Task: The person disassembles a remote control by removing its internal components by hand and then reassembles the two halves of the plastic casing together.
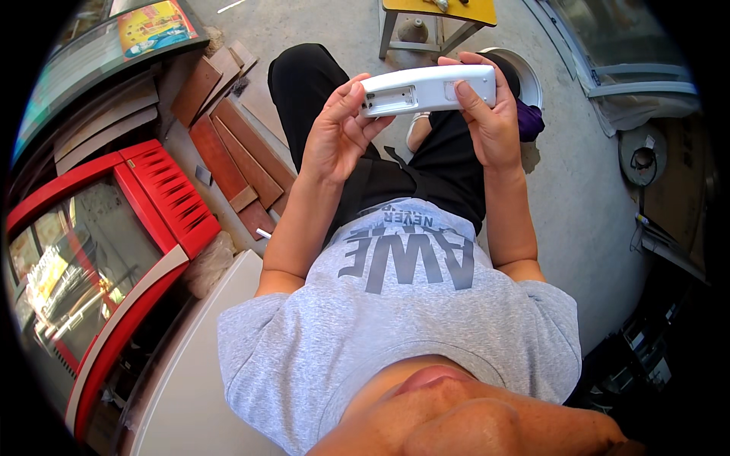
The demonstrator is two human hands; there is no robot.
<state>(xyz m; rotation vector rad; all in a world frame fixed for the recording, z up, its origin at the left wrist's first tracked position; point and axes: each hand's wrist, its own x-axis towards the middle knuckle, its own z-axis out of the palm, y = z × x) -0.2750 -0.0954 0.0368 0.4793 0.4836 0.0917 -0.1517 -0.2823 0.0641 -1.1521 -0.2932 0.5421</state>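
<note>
A white remote control (pixel 431 87) is held up in front of me above my lap, its back toward me. The battery compartment (pixel 390 99) at its left end has no cover on, and I see no batteries in it. My left hand (pixel 337 135) grips that left end, with fingers below and thumb near the upper corner. Around the right end my right hand (pixel 493 125) is closed, its thumb pressing on the back next to a small label and its fingers along the far edge.
Wooden boards (pixel 232 148) lie on the floor at left, beyond a red-framed glass case (pixel 163 201). A yellow-topped stool (pixel 475 11) stands ahead. Right of my leg are a pale round basin (pixel 530 70) and purple cloth (pixel 528 121). A white panel (pixel 201 365) is at lower left.
</note>
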